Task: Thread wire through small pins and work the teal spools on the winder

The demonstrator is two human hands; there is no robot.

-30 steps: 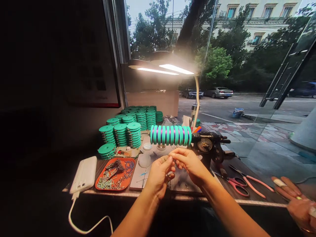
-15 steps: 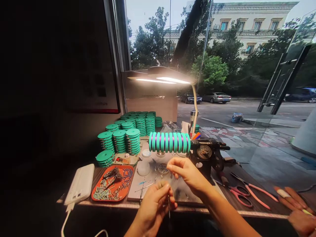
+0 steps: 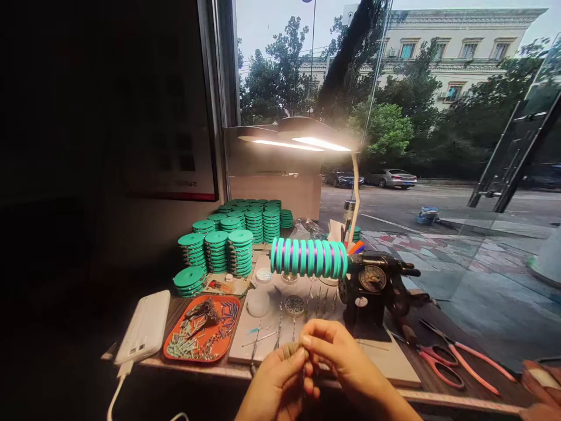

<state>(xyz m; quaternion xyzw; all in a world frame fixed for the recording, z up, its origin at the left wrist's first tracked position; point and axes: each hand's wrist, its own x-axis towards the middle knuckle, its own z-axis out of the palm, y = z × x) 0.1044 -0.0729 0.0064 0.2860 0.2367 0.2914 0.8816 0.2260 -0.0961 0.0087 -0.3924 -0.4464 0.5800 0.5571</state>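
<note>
Head view of a desk [image 3: 438,383] set against a window. The left hand [image 3: 274,383] and right hand [image 3: 337,359] meet at the near edge of the desk, low in the frame, fingertips touching. The fingers of both hands are pressed together in a pinch on a small thin piece [image 3: 293,349] held between them; it is too small to identify, and a fine dark strand hangs down from it. Just beyond the hands lies a pale work mat [image 3: 385,362] carrying a small round dish of tiny parts [image 3: 294,304], a short row of upright pins [image 3: 322,299] and a small white bottle [image 3: 259,299]. Above the mat a horizontal row of green spools [image 3: 309,258], with purple between them, sits on the shaft of a black hand-cranked winder [image 3: 372,286]. To the left, an orange tray [image 3: 175,336] holds many small tubes and metal bits, and beside it lies a white power bank [image 3: 144,327] with a white cable running off the desk edge. Stacks of green spools [image 3: 228,240] stand behind the tray. A lit desk lamp [image 3: 302,140] hangs over the spools. To the right, pink-handled scissors [image 3: 456,365] lie on the desk, and another person's hand [image 3: 541,380] shows at the lower right corner.
</note>
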